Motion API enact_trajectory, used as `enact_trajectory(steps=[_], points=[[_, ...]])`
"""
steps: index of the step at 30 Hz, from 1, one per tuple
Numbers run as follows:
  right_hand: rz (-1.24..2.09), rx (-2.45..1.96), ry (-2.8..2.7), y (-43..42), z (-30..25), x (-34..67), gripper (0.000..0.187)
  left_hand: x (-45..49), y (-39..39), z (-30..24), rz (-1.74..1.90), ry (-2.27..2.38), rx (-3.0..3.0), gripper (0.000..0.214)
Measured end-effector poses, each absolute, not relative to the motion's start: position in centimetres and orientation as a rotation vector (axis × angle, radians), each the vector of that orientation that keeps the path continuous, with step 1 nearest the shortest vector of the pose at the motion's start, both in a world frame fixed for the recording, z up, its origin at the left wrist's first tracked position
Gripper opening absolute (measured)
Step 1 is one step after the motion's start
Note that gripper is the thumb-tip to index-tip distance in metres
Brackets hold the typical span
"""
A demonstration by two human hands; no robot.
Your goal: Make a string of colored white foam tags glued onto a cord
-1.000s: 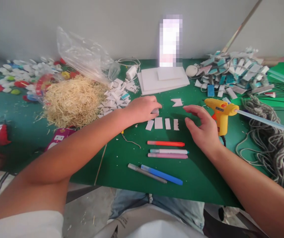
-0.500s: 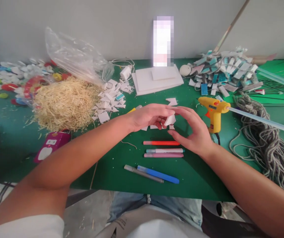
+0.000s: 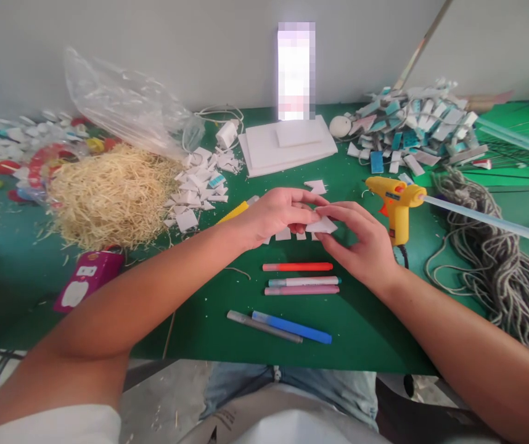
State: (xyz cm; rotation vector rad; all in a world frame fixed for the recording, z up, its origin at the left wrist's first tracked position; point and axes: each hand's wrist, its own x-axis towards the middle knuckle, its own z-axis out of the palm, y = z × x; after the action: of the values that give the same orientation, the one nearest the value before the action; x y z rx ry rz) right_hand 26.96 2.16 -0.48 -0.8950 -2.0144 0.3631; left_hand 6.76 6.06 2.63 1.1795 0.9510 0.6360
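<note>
Between my two hands is a small white foam-board piece (image 3: 322,226) with a pointed right end. My left hand (image 3: 279,216) pinches it from the left, fingers closed on its upper side. On its right, my right hand (image 3: 361,237) holds it between thumb and fingertips. Several more white cut pieces (image 3: 283,235) lie on the green table just under the hands, partly hidden by them. Behind my left wrist a yellow cutter knife (image 3: 234,211) shows in part. Nearer to me lie a red marker (image 3: 298,267), a white marker (image 3: 304,282) and a pink marker (image 3: 302,290).
A yellow glue gun (image 3: 396,200) with a long glue stick is at right, beside grey cord (image 3: 472,246). Straw (image 3: 111,197), white scraps (image 3: 195,185) and a purple box (image 3: 89,279) are at left. White boards (image 3: 264,151) lie behind; a blue marker (image 3: 292,327) lies in front.
The white piece has turned from tilted upright to flatter, its point now to the right. My right fingers have closed onto it. The whole view has shifted slightly.
</note>
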Motion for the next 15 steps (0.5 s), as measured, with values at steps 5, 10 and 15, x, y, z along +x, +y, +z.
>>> enact_trajectory(steps=[5,10,15], points=[[0.454,-0.937,-1.995,2.16,-0.87,26.97,0.045,6.61,6.12,3.01,0.672,1.024,1.207,0.035],[0.358,-1.044,-1.934,2.04,-0.66,26.94,0.038,6.37,5.96,3.06,0.757,1.097,1.288,0.034],[0.356,-1.092,-1.872,1.62,-0.50,26.74,0.036,7.02,5.37,2.50,0.893,1.113,1.236,0.010]])
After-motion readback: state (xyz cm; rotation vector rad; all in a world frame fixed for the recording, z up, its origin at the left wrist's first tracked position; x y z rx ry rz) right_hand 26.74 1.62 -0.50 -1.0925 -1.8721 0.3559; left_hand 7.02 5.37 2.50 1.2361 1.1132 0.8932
